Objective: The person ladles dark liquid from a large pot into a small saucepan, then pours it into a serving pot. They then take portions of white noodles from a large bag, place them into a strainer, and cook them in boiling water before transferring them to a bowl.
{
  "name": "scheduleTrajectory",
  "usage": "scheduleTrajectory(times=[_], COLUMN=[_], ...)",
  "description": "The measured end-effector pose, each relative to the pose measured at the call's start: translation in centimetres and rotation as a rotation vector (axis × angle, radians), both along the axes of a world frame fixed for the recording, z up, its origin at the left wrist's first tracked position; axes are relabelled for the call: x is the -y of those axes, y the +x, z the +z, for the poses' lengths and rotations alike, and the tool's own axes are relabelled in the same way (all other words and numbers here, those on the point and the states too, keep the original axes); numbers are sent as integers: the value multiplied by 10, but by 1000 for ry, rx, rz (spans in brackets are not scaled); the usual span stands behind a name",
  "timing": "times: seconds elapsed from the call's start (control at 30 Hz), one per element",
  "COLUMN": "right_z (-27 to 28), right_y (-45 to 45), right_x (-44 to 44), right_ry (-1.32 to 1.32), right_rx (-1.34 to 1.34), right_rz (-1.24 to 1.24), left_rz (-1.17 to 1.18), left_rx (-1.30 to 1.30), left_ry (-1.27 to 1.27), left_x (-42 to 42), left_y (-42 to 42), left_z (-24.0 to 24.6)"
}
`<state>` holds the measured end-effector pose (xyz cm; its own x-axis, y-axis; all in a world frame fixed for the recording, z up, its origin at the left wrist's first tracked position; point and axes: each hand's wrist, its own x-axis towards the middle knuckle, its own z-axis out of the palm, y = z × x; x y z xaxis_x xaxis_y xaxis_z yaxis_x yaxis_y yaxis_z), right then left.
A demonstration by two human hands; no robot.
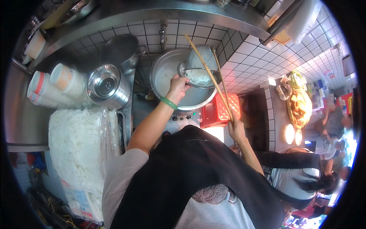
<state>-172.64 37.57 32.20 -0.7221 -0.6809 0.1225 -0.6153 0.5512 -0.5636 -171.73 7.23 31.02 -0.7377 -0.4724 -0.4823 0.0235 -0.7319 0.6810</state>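
My left hand [179,86], below a green bangle [168,103], grips the rim of a metal bowl [212,85] above a large round pot [154,73] of cloudy liquid. A metal strainer basket [202,55] is tipped over the bowl. White noodles [198,76] hang from its mouth into the bowl. My right hand [236,128] is closed around the lower ends of long wooden sticks [210,71], which look like cooking chopsticks. One stick crosses in front of the basket and another runs along its right side; whether one is the basket's handle, I cannot tell.
At left are stacked metal bowls [110,86], paper tubs [61,78], a deep pot [121,51] and bagged white noodles [77,143]. A red plastic crate [221,110] stands right of the large pot. A metal shelf [177,13] spans above; a person [297,177] is at right.
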Motion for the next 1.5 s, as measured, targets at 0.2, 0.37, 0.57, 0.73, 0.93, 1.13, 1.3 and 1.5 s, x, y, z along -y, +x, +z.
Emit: scheduleTrajectory(times=[0.2, 0.37, 0.57, 0.73, 0.93, 1.13, 1.3, 1.5], right_z=[-47, -76, -81, -85, -139, -160, -141, -170], right_y=[-5, -5, -7, -20, -57, -103, -139, -177], right_x=[-12, -14, -1, 16, 9, -14, -34, -45], right_ry=[-92, -84, -126, -171, -146, 409, -282, 3], right_rx=[-240, -277, -36, 356, 20, 304, 137, 29], right_rz=[5, -17, -67, -226, -35, 33, 176, 428], left_rz=[-56, -77, -87, -83, -181, -418, -615, -813], left_rx=[-103, -123, -142, -143, -51, 7, 61, 52], left_ry=[-12, -56, -99, -63, -117, -176, -150, -54], left_x=[4, 13, 30, 40, 36, -22, -135, -319], left_y=[24, 36, 53, 83, 105, 22, -103, -252], left_z=[3, -24, -57, -68, -49, -14, -47, -121])
